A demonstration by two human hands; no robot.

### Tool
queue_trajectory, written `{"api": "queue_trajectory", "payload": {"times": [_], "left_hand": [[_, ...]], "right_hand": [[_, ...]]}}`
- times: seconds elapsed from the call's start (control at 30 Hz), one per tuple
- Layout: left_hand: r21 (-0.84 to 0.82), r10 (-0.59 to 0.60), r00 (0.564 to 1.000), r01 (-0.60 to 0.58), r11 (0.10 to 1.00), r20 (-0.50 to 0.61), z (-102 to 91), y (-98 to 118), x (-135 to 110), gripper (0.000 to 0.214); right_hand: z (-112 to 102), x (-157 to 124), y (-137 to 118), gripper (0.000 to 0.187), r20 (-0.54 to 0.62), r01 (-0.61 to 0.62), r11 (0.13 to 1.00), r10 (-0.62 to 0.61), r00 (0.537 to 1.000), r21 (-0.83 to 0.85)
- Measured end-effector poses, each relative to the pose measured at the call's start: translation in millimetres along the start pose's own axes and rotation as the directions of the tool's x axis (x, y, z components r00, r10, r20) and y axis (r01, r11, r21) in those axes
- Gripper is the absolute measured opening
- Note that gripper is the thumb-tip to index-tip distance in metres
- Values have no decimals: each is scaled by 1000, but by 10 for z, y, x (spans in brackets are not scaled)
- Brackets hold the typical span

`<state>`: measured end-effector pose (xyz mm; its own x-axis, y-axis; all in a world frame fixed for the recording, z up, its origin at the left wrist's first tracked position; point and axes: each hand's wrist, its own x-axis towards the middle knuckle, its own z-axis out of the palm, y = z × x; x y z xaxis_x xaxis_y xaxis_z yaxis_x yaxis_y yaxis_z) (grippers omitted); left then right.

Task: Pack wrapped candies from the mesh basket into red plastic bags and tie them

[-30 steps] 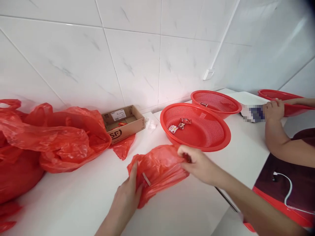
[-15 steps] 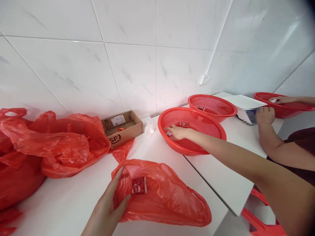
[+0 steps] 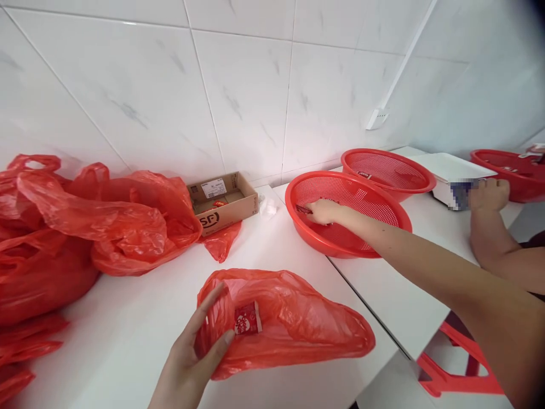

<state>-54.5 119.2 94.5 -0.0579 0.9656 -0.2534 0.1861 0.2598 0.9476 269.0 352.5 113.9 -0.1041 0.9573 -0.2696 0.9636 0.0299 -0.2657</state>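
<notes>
My left hand (image 3: 191, 346) is at the left end of a red plastic bag (image 3: 298, 318), its thumb and fingers parted around the bag's edge and holding the mouth wide. Inside the bag lies a small red packet (image 3: 247, 320) with white print. My right hand (image 3: 324, 212) reaches down into the nearer red perforated basket (image 3: 306, 242). At its fingertips is another small dark red packet (image 3: 304, 209), pinched near the basket's left wall. More packets beneath this hand are mostly hidden.
Red plastic bags (image 3: 128, 227) are heaped at the left. An open cardboard box (image 3: 232, 213) stands by the wall. Behind are a second basket (image 3: 392, 167) and a white scale (image 3: 455, 167), with a co-worker's hand (image 3: 489, 196) beside it. A red stool (image 3: 460, 375) stands below.
The view has shifted, so things sit higher and the baskets farther right. My right hand has changed position inside the basket. The co-worker's other hand has left the far basket. The left hand keeps its hold.
</notes>
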Motion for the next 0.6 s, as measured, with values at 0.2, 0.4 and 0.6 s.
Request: {"api": "queue_trajectory", "payload": {"times": [0.2, 0.4, 0.6], "left_hand": [[-130, 19, 999, -23, 991, -33, 11, -50, 48, 71], [-243, 30, 999, -39, 969, -42, 40, -104, 57, 76], [-258, 66, 996, -80, 963, -62, 23, -105, 4, 77]], "right_hand": [[-462, -492, -124, 23, 77, 51, 899, -94, 993, 436], [-99, -1301, -870, 16, 293, 139, 643, -517, 804, 753], [617, -1575, -1151, 7, 174, 413, 898, -435, 883, 149]]}}
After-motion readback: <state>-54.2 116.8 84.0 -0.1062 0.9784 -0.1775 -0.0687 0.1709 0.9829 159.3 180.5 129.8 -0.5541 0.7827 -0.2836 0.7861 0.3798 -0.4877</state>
